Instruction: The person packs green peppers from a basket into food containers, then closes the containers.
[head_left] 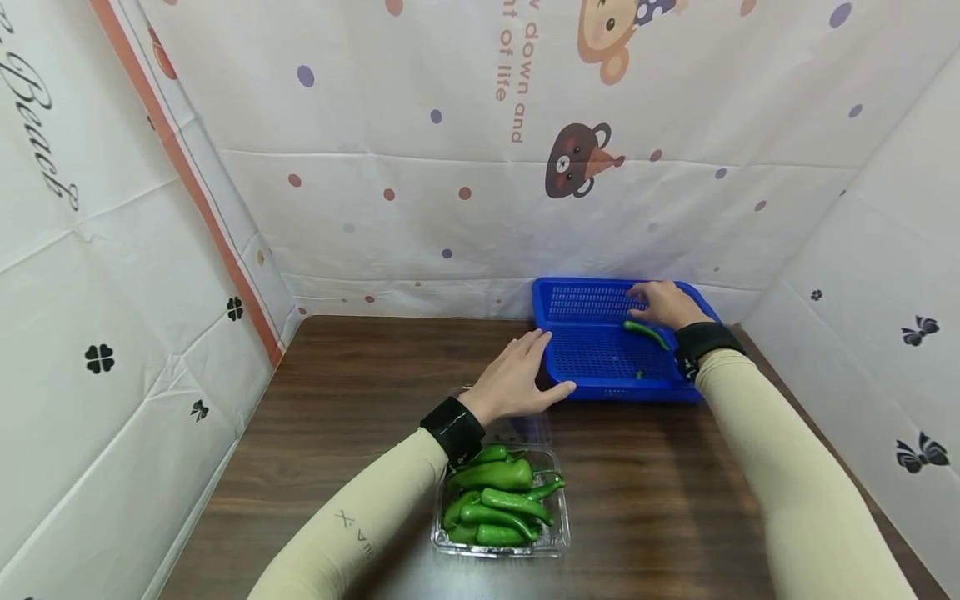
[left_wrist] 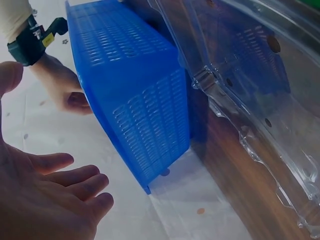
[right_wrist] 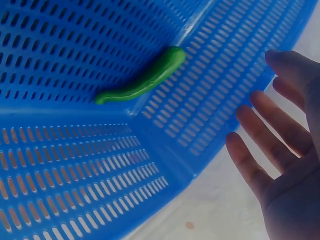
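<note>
- The backdrop sheet (head_left: 465,125) behind the table carries cartoon bears and partial orange lettering: "down and" and "of life" can be read, the rest being cut off. The sheet on the left side (head_left: 112,250) shows part of a script word, "Beach".
- The left sleeve (head_left: 352,525) bears small dark marks near the forearm, too small to read surely.
- The blue basket (head_left: 592,354) sits at the far right of the wooden table (head_left: 360,392), against the backdrop.
- One green pepper (head_left: 647,333) lies inside the basket, near its right wall; the right wrist view shows it resting along the crease between the floor and a slotted wall (right_wrist: 145,80).
- The right hand (head_left: 663,304) is over the basket's far right part, fingers straight and spread, holding nothing; the pepper lies just beside it, apart from the fingers (right_wrist: 260,130).
- The left hand (head_left: 517,379) rests with relaxed, extended fingers at the basket's near left corner, holding nothing; whether the thumb touches the rim I cannot tell.
- A clear plastic box (head_left: 501,546) of green peppers (head_left: 495,500) stands near the left wrist, its lid (left_wrist: 260,100) open.
</note>
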